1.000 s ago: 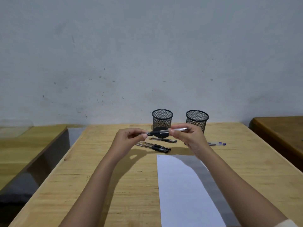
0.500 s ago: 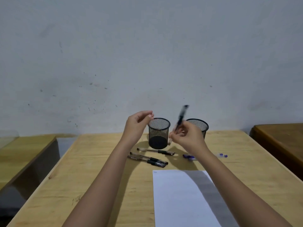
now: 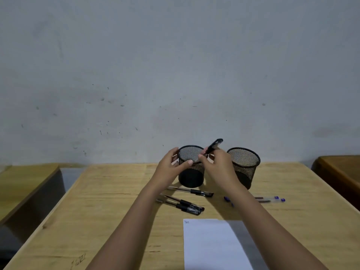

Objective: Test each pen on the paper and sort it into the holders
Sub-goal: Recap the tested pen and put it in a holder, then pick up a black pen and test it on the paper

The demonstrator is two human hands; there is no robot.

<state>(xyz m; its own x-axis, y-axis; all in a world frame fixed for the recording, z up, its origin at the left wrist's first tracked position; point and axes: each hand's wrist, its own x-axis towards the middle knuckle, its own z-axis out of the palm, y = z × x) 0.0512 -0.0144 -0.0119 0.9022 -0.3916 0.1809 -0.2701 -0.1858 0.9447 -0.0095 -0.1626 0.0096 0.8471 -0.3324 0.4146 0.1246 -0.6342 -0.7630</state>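
Two black mesh holders stand at the table's far side: the left holder [image 3: 191,172] and the right holder [image 3: 245,162]. My right hand [image 3: 218,168] grips a black pen [image 3: 212,146], tilted with its upper end up and right, over the left holder's rim. My left hand [image 3: 171,166] wraps its thumb and fingers around that holder's left side. Three black pens [image 3: 185,201] lie in front of the left holder. Blue-capped pens [image 3: 270,199] lie to the right, partly behind my right forearm. A white paper [image 3: 212,244] with a small scribble at its top left lies near me.
The wooden table [image 3: 116,211] ends at a grey wall behind the holders. Another wooden desk [image 3: 25,184] stands to the left across a gap. A darker desk [image 3: 342,172] is at the right edge.
My right hand turned the pen from level to steeply tilted and brought it down to the left holder's rim. My left hand let go of the pen and took hold of that holder.
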